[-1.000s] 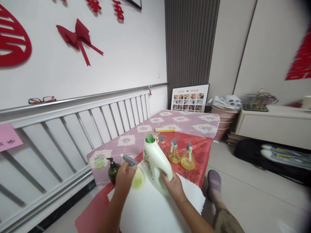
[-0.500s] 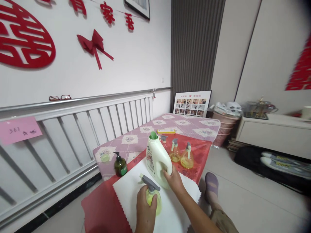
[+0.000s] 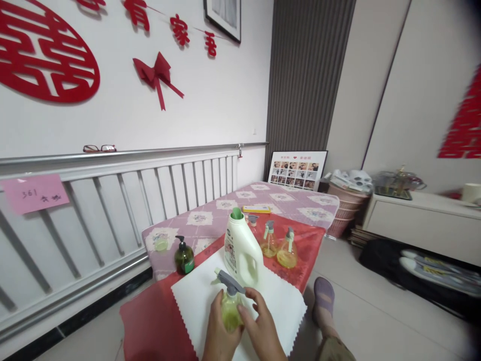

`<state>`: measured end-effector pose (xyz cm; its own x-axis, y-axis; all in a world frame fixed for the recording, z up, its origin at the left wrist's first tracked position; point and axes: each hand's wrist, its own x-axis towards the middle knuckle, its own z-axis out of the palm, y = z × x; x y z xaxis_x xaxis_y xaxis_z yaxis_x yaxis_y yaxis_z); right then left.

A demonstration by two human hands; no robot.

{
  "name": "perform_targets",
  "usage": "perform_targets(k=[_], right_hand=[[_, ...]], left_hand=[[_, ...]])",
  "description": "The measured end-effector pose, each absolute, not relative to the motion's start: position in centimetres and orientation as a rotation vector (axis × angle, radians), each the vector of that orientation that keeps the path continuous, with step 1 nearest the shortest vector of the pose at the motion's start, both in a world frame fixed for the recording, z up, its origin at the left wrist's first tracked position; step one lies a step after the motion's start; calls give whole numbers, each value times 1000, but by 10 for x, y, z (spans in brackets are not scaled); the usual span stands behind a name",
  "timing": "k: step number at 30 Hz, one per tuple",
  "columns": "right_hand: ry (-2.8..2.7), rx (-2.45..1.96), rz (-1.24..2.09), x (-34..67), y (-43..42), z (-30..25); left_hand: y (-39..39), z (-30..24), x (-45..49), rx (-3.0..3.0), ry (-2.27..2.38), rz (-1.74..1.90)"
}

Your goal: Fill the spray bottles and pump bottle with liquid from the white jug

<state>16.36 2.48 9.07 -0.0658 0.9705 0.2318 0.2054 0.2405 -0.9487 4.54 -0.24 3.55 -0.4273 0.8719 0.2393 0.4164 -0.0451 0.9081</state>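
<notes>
Both my hands hold a small spray bottle [image 3: 230,306] of yellow-green liquid with a grey trigger head, low over the white cloth [image 3: 278,306]. My left hand [image 3: 217,331] wraps its left side and my right hand [image 3: 259,328] closes on its right side. Just behind stands a white detergent jug [image 3: 242,250] with a green spout, upright, touched by neither hand. Further back on the red cloth [image 3: 310,235] stand two yellow spray bottles [image 3: 280,246] and a third one partly hidden by the jug.
A dark green pump bottle [image 3: 184,256] stands at the left, a small green lid [image 3: 161,244] beyond it. A yellow box [image 3: 256,208] lies on the pink tablecloth. A white railing [image 3: 112,200] runs along the left. My purple-socked foot [image 3: 323,293] rests on the floor at right.
My right hand let go of the white jug and came onto the spray bottle. My left hand carried that bottle from beside the jug toward me. The camera tilted up.
</notes>
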Motion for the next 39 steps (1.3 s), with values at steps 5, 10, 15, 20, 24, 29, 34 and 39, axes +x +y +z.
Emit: perform_targets(k=[5, 10, 15, 20, 24, 29, 34, 39], right_hand=[[-1495, -1121, 981, 130, 36, 107], [-1449, -1130, 992, 114, 38, 111], [-1406, -1156, 1016, 103, 35, 117], [-1361, -1214, 1032, 97, 39, 120], [-1395, -1170, 1048, 100, 40, 117], [-1431, -1099, 1064, 102, 41, 113], [-1461, -1052, 1068, 102, 42, 111], [-1515, -968, 1056, 107, 39, 107]], left_hand=[[7, 40, 38, 1443, 1946, 1505], [14, 37, 27, 1463, 2009, 1432], [15, 33, 30, 1402, 2110, 1407], [16, 26, 37, 1347, 2221, 1463], [14, 27, 40, 1310, 2249, 1486], [14, 28, 36, 1402, 2206, 1522], [17, 18, 29, 1504, 2155, 1553], [19, 13, 29, 1517, 2172, 1558]])
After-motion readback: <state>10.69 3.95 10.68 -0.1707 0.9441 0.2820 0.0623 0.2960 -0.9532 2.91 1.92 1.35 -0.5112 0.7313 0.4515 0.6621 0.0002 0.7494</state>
